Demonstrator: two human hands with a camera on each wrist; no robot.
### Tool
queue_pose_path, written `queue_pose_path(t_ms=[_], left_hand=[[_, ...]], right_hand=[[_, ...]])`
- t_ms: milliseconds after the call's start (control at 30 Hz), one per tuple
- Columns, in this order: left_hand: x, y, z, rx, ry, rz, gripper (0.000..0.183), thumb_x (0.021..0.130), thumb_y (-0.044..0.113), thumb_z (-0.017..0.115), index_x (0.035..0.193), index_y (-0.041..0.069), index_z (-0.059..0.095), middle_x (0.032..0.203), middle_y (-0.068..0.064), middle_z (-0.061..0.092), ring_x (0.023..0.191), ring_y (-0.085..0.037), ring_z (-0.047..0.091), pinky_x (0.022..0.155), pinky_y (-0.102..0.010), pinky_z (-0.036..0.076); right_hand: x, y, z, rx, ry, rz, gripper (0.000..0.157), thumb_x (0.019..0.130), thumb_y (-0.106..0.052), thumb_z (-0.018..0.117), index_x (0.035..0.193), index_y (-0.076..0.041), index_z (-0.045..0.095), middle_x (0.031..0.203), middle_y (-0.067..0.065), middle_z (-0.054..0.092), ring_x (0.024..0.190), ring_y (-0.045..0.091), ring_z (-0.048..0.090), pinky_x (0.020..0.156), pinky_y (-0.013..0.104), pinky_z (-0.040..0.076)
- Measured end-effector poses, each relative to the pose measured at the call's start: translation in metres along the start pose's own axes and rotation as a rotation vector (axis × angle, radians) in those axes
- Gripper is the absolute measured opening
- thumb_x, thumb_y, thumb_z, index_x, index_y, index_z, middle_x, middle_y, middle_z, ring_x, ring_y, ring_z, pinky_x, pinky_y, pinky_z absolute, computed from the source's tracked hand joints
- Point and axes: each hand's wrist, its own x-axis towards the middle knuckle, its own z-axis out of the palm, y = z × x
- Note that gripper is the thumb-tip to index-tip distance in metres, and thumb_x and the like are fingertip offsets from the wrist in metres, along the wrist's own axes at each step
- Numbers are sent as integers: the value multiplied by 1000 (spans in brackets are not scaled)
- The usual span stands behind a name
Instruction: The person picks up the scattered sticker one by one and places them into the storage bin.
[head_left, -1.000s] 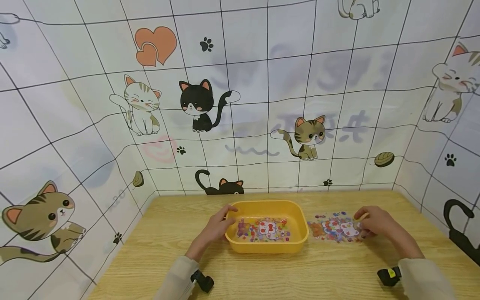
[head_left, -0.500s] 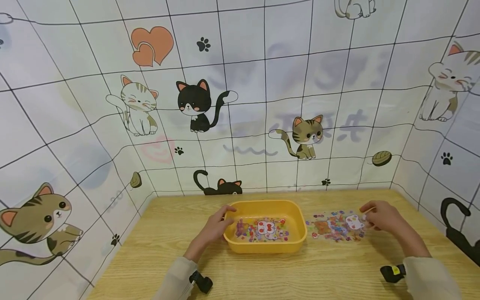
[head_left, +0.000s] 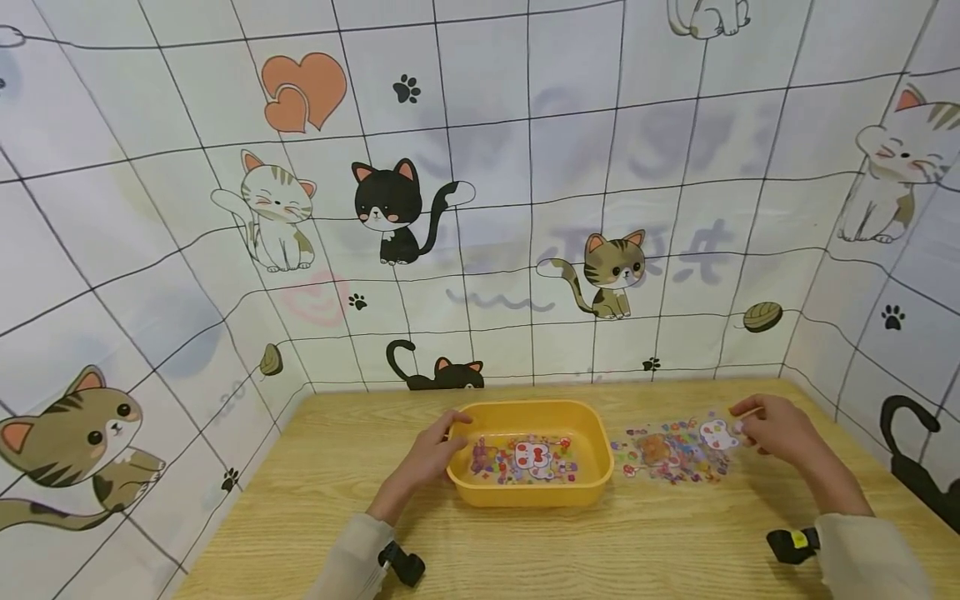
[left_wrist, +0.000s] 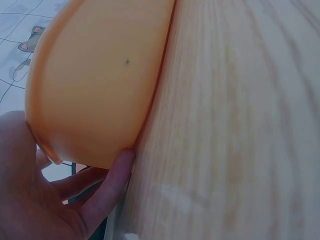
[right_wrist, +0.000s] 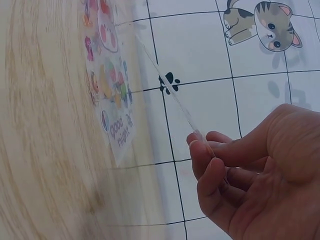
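My left hand [head_left: 431, 450] grips the left end of a yellow plastic tray [head_left: 532, 497], thumb at the rim and fingers against the outer wall. Inside the tray lies a clear sticker sheet [head_left: 532, 456] with a white, red-bowed character. To the tray's right, my right hand [head_left: 780, 429] pinches the right edge of another clear sticker sheet [head_left: 717, 434], and that edge is raised. Seen nearly edge-on in the right wrist view, the pinched sheet slants above a printed sticker sheet [right_wrist: 112, 90] that lies on the table.
The light wood table [head_left: 337, 517] meets a cat-print wall covering [head_left: 495, 333] at the back and sides. Dark wrist cameras sit at both cuffs, the left camera [head_left: 405, 565] and the right camera [head_left: 791, 546].
My right hand has moved right and slightly up, lifting the sticker sheet's right edge, and the sheet beneath shows more. The left hand stays on the tray.
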Motion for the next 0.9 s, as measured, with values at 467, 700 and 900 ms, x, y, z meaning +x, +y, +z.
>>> queue_pose_path(t_ms=[467,700,900], left_hand=[[0,0,0,-35,-3,-7,32,104,18,54,135,17,59,147,-15,56,99,-26,58,60,-31,55],[1,-1,0,-39,-2,-13,32,104,17,54,135,17,59,147,-16,56,100,-27,59,59,-30,55],[0,-1,0,-35,-8,-1,32,104,17,54,135,16,59,146,-16,57,100,-27,58,59,-32,55]], right_hand=[[-8,-13,-7,-9,91,-70,35,101,-4,50,128,18,53,98,25,69,71,18,63,58,33,54],[-9,-19,-8,-25,134,-94,32,101,-4,48,126,15,57,95,21,71,70,14,63,58,29,54],[-12,-24,-9,-30,149,-103,31,100,0,45,122,15,61,94,19,70,69,11,61,57,28,54]])
